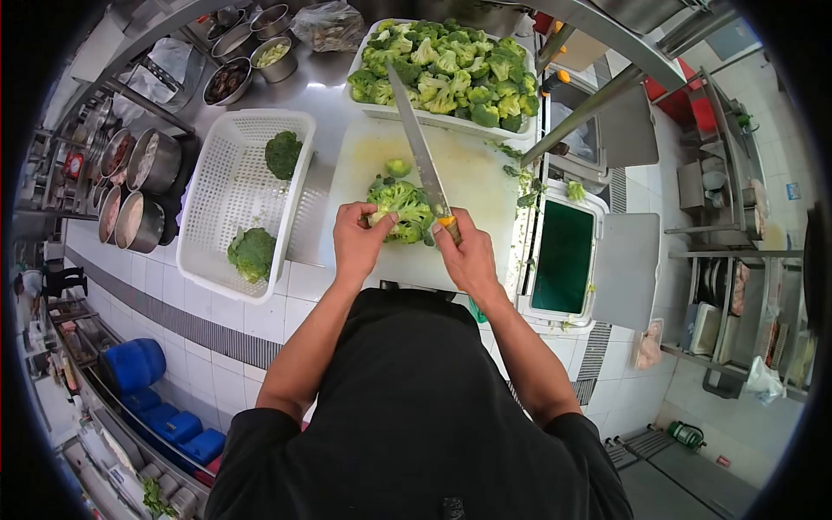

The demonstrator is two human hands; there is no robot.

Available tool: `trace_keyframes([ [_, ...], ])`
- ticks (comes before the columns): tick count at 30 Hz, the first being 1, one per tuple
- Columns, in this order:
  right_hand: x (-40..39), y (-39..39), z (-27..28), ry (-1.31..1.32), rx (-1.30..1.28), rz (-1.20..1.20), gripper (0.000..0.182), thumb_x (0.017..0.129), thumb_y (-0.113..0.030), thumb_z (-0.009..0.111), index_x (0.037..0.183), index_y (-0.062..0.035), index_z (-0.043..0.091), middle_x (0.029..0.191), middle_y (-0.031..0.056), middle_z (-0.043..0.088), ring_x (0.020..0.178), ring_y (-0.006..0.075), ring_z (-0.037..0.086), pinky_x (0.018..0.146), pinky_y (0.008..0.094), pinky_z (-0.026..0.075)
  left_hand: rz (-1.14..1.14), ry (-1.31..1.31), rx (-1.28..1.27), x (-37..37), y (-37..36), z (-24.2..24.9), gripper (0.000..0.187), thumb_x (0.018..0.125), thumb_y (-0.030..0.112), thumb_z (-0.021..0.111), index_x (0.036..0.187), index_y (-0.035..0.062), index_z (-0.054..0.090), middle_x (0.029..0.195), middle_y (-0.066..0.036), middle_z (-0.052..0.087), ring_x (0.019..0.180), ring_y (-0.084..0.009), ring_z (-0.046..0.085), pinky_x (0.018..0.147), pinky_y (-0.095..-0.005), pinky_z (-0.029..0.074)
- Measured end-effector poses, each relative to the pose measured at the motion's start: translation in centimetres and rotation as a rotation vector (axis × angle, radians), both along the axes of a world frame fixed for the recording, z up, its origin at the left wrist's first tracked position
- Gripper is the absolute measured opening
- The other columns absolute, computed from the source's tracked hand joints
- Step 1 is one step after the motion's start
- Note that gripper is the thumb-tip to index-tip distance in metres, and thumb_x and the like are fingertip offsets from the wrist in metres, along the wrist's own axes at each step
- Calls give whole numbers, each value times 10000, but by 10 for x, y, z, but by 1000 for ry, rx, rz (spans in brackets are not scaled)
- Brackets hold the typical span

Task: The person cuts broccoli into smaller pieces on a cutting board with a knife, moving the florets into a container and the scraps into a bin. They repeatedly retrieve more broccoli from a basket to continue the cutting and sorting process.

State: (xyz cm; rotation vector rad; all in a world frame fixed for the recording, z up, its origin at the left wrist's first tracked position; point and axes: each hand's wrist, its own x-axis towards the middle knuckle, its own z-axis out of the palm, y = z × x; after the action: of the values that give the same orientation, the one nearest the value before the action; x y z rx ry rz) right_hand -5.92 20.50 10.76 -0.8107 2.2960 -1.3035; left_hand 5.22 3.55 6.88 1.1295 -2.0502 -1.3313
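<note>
A head of broccoli point(404, 206) lies on the white cutting board point(472, 173), its cut stems facing up. My left hand point(359, 237) grips its left side between thumb and fingers. In my right hand point(469, 253) is a kitchen knife point(419, 143), held by its yellowish handle, the long blade pointing up and away from me beside the broccoli. One small cut floret point(398, 168) rests just beyond the head. Behind the board stands a white basket point(358, 65) heaped with cut broccoli florets point(451, 69).
To the left, a white perforated basket point(195, 195) holds two whole broccoli heads point(252, 254). Metal pots point(154, 160) and bowls point(229, 82) stand further left. At right is an open bin point(563, 260) with a green inside; broccoli scraps point(526, 184) lie along the board's right edge.
</note>
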Motion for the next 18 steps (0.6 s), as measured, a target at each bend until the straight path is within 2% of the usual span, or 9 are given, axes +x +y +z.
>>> trace_keyframes([
  [4,16,-12,-3,49,-92,-26,302,1003,-280,631,1194,-47,599,718,199,676,673,433,676,602,501,504,17,-7,21,-2,0,-1,364,800,239,888,985,-7,694,988,-71,580,734,-160,522,694,-321,484],
  [7,11,-25,-31,182,195,125,308,988,-308,620,1162,-56,585,747,213,692,704,458,676,638,565,508,13,3,5,-2,1,-6,371,807,257,884,972,-11,688,976,-75,581,721,-169,515,683,-336,474],
  [9,3,-29,-35,133,185,130,308,990,-307,616,1161,-53,583,752,214,694,709,459,677,643,562,509,-22,-139,66,-1,-3,0,362,822,214,861,1052,10,669,1066,-73,600,837,-163,605,752,-338,547],
  [10,0,-30,-32,84,176,138,307,991,-305,613,1160,-51,582,756,215,696,714,460,677,648,559,509,-22,-138,63,1,-3,6,362,822,214,861,1052,10,669,1066,-73,600,837,-163,605,752,-338,547],
  [12,-5,-31,-30,64,166,169,319,990,-307,614,1170,-46,582,756,214,696,717,460,677,652,553,509,-160,-176,-268,8,0,23,423,798,170,834,1173,51,678,1213,-127,592,1032,-316,628,886,-412,536],
  [13,-8,-30,-29,40,160,199,330,989,-309,615,1180,-42,582,756,214,697,719,461,677,657,547,510,-161,-174,-271,9,-3,25,423,798,170,834,1173,51,678,1213,-127,592,1032,-316,628,886,-412,536],
  [15,-18,-28,-28,-2,147,225,336,988,-306,619,1184,-36,585,749,213,693,714,455,677,655,534,510,-499,-119,-607,17,-9,26,540,786,98,791,1308,126,653,1360,-132,556,1190,-350,588,998,-439,518],
  [17,-23,-26,-26,-46,135,252,341,988,-303,624,1189,-29,588,743,211,690,709,449,677,653,522,509,-524,-116,-612,16,-20,13,546,788,78,776,1318,141,659,1370,-136,556,1134,-345,611,981,-436,528],
  [18,-25,-25,-19,-57,129,176,339,992,-300,623,1190,-27,593,734,209,685,700,442,676,646,511,508,-552,-110,-620,10,-23,15,556,789,59,761,1328,156,665,1380,-141,555,1079,-340,633,964,-432,539],
])
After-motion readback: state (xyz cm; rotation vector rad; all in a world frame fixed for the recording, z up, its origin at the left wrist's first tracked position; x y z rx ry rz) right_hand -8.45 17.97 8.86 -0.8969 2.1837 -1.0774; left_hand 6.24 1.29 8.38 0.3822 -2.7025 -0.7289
